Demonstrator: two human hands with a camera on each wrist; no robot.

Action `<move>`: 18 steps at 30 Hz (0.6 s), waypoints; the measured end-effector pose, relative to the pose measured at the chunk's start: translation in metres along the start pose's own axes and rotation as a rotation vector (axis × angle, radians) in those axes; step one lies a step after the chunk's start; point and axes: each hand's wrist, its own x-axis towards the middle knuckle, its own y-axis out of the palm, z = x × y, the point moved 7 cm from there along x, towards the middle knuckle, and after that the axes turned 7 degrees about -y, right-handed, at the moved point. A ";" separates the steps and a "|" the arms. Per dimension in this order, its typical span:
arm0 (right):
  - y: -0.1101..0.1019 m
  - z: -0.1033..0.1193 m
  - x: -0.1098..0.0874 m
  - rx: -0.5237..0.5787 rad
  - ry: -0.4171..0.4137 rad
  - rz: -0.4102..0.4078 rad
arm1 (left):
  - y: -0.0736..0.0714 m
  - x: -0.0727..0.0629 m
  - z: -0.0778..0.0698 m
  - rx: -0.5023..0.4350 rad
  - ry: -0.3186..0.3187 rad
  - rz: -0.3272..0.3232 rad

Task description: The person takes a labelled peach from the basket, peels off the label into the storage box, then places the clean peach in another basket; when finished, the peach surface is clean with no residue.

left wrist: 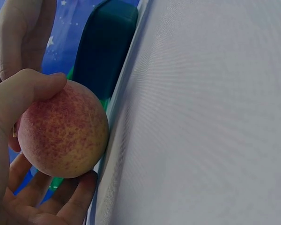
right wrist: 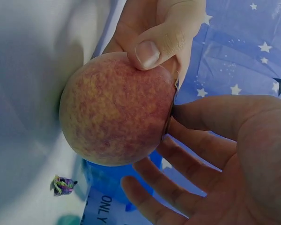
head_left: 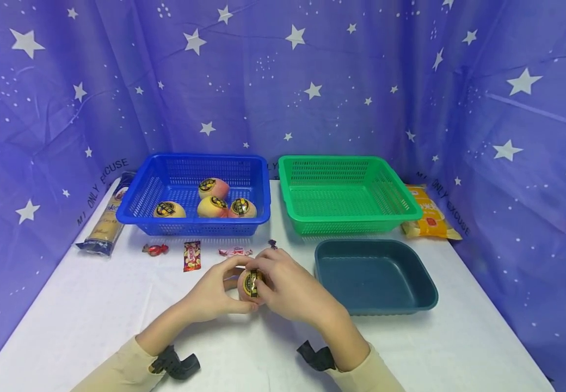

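A round red-and-yellow peach [left wrist: 63,129] with a black-and-gold sticker [head_left: 251,284] stands close over the white table, between both hands. My left hand [head_left: 216,291] grips it from the side, thumb [left wrist: 49,86] on one side and fingers curled round the other. My right hand [head_left: 285,283] reaches over the sticker. In the right wrist view its thumb tip touches the sticker's edge, while the other fingers [right wrist: 178,159] stretch out beside the peach. Several more stickered peaches [head_left: 213,188] lie in the blue basket [head_left: 138,198].
A green basket [head_left: 351,224] stands right of the blue one, with a dark teal tub [head_left: 376,277] before it. Small wrapped sweets [head_left: 155,250] and a red snack packet [head_left: 192,256] lie in front of the blue basket. Bagged food [head_left: 430,212] flanks the baskets at both table sides.
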 end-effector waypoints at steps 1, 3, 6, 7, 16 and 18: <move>0.000 0.000 0.000 -0.007 -0.002 0.001 | 0.000 0.000 0.000 0.003 0.001 0.002; 0.000 0.001 -0.001 -0.023 -0.003 0.004 | 0.001 -0.001 0.000 0.007 0.002 0.004; -0.002 0.001 -0.001 -0.039 0.000 0.005 | 0.001 -0.001 0.000 0.011 0.002 0.004; -0.003 0.002 -0.001 -0.046 0.001 0.003 | 0.001 -0.001 0.000 0.007 0.001 0.005; -0.009 0.006 0.001 -0.165 -0.010 -0.030 | 0.003 -0.001 0.003 -0.014 -0.014 0.018; -0.011 0.007 0.000 -0.178 -0.012 -0.033 | 0.003 -0.001 0.004 -0.010 -0.011 0.019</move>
